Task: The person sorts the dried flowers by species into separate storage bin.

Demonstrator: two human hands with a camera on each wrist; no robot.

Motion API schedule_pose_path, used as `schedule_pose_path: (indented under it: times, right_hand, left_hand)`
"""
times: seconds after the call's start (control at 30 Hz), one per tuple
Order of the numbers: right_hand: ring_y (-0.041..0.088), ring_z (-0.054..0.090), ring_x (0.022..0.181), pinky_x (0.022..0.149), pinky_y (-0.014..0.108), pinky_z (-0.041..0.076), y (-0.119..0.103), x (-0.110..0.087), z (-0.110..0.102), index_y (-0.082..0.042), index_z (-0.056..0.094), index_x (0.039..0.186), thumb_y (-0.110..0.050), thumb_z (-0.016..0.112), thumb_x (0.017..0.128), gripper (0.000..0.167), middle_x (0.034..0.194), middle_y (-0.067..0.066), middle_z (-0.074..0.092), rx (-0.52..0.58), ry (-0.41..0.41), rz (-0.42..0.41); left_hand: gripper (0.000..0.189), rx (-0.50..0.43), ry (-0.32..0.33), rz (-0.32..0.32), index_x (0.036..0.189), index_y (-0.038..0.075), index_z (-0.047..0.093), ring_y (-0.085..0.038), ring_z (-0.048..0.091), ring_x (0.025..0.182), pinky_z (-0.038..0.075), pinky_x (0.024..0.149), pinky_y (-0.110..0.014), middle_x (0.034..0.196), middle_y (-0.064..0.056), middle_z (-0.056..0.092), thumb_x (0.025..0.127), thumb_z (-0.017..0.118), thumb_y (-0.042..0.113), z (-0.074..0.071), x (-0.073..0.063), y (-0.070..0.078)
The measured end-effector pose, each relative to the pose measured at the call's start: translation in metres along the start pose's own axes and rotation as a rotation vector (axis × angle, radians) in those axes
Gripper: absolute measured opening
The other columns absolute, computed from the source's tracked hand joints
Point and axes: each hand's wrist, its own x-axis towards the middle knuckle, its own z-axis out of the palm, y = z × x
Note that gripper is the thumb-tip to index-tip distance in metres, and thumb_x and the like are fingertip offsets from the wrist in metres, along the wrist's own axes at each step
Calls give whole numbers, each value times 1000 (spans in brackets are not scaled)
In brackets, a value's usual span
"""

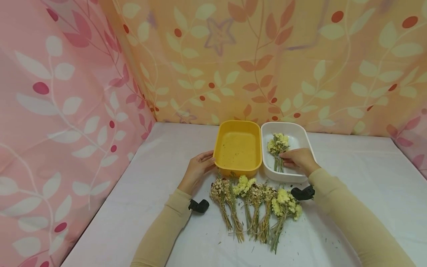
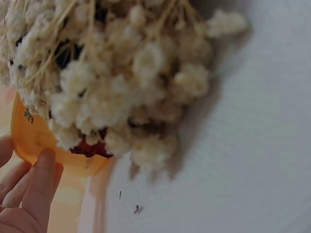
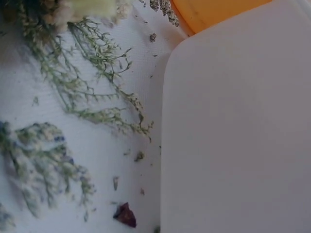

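Observation:
My right hand (image 1: 300,159) is inside the white container (image 1: 311,148), pinching the stems of a small bunch of dried yellow flowers (image 1: 279,142). The flower heads point toward the container's far end. On the other side, my left hand (image 1: 198,168) touches the near left corner of the yellow container (image 1: 217,142). In the left wrist view its fingers (image 2: 41,182) lie against the yellow outer wall, fairly straight. The right wrist view shows the white container's outer wall (image 3: 238,121) but not the right hand itself.
In front of the containers lies a row of several dried bunches: cream ones (image 1: 220,189) and yellow ones (image 1: 283,204), stems toward me. Bits of plant (image 1: 235,154) are scattered in the yellow container and on the white tablecloth (image 1: 133,207). Patterned curtains (image 1: 200,74) stand behind and beside.

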Motion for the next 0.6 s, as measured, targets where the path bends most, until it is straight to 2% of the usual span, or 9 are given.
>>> schedule_pose_path:
  times: [0.2,0.33,0.43,0.6]
  right_hand:
    - [6,70,61,69,24,64,0,1,0,4,64,121,-12,73,91,35,65,-7,70,6,-2,8]
    - [7,71,61,69,25,64,0,0,0,2,66,115,-12,73,91,28,65,-6,70,7,-3,6]
    - [7,71,62,68,25,64,-1,-3,-2,4,66,116,-12,73,91,31,66,-5,71,-13,-11,-8]
    - [4,72,66,70,24,64,-5,-14,-8,13,59,128,-17,72,92,48,72,-5,75,-143,-30,-126]
  left_hand:
    - [42,-3,-4,-2,138,2,57,-34,59,128,58,98,-32,141,-19,58,97,64,8,-1,1,-1]
    - [42,1,-11,1,138,2,57,-35,59,128,56,101,-36,142,-20,57,97,64,8,-1,1,-1]
    - [42,3,-12,0,138,2,57,-36,59,128,55,103,-38,142,-20,57,97,64,8,-1,0,-1]
    - [42,0,-6,-7,138,3,57,-35,59,127,55,103,-38,141,-19,57,97,64,8,-1,0,0]
